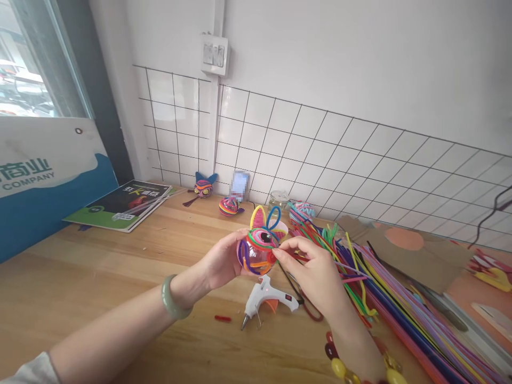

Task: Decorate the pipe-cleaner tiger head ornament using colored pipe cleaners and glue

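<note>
A clear ball (255, 254) decorated with colored pipe cleaners, with pointed ears, a blue loop on top and a black-centred eye, is held up above the table. My left hand (228, 258) is closed around its left side, its fingers partly hidden behind it. At the ball's right side, my right hand (308, 264) pinches a small red pipe cleaner coil (271, 258) against the surface. Below the ball, a white hot glue gun (266, 298) lies on its side with its nozzle toward me. To its left is a short red pipe cleaner piece (223, 318).
Bundled pipe cleaners (412, 306) spread over the right side, beside brown cardboard (408, 253). Along the wall stand a finished cat-like ball (204, 186), a striped ball (229, 206), a phone (239, 185) and a glass jar (279, 199). A magazine (120, 205) lies at left.
</note>
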`<state>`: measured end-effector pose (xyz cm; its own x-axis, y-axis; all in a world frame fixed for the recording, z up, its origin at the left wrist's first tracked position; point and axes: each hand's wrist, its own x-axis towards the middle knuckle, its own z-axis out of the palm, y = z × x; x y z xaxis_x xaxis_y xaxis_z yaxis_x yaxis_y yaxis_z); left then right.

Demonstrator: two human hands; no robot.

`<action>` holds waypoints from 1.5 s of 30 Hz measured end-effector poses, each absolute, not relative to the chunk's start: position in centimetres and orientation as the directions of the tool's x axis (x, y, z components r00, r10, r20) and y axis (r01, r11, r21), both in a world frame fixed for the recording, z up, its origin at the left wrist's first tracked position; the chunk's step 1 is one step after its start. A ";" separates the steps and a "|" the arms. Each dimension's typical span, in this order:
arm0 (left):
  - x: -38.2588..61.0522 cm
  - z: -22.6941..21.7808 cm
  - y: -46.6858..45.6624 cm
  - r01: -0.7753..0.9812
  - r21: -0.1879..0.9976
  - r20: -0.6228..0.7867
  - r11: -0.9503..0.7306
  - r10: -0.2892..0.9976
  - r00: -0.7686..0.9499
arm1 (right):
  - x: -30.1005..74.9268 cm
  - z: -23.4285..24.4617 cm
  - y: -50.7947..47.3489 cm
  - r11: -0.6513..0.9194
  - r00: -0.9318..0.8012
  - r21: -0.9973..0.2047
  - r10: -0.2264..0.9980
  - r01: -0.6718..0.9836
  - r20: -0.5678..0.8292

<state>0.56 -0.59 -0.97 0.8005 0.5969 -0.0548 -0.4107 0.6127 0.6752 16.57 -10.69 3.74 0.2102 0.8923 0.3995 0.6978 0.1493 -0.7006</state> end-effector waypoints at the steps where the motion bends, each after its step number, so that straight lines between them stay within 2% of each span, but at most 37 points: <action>1: 0.5 -0.9 -0.7 -0.392 0.675 -0.068 0.625 0.582 0.811 | 16.8 3.8 -10.6 0.111 0.225 -0.752 0.917 0.650 0.330; 4: 0.5 -0.8 -0.9 -0.365 0.676 -0.108 0.640 0.577 0.810 | 17.4 3.9 -10.3 0.069 0.225 -0.814 0.945 0.577 0.239; 13: 0.6 -0.7 -1.3 -0.369 0.683 -0.092 0.631 0.575 0.813 | 18.1 4.0 -10.3 0.051 0.177 -0.811 0.966 0.582 0.188; 17: 0.6 -0.4 -1.7 -0.347 0.717 -0.149 0.604 0.620 0.770 | 18.5 4.0 -10.2 0.045 0.163 -0.806 0.971 0.590 0.174; 23: 0.5 0.0 -1.9 -0.329 0.728 -0.169 0.601 0.622 0.764 | 18.9 3.9 -10.1 0.028 0.169 -0.791 0.971 0.612 0.166; 33: 0.5 0.0 -1.8 -0.324 0.743 -0.158 0.586 0.623 0.766 | 19.1 3.8 -10.1 0.028 0.134 -0.779 0.981 0.626 0.143; 45: 0.5 0.0 -2.0 -0.379 0.774 -0.141 0.507 0.722 0.677 | 19.0 3.9 -10.2 0.014 0.142 -0.785 0.981 0.619 0.129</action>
<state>0.52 -1.95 0.03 0.6773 0.7220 -0.1412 -0.3794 0.5072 0.7738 19.02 -10.23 3.86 0.1416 0.9815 0.1290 0.6188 0.0139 -0.7854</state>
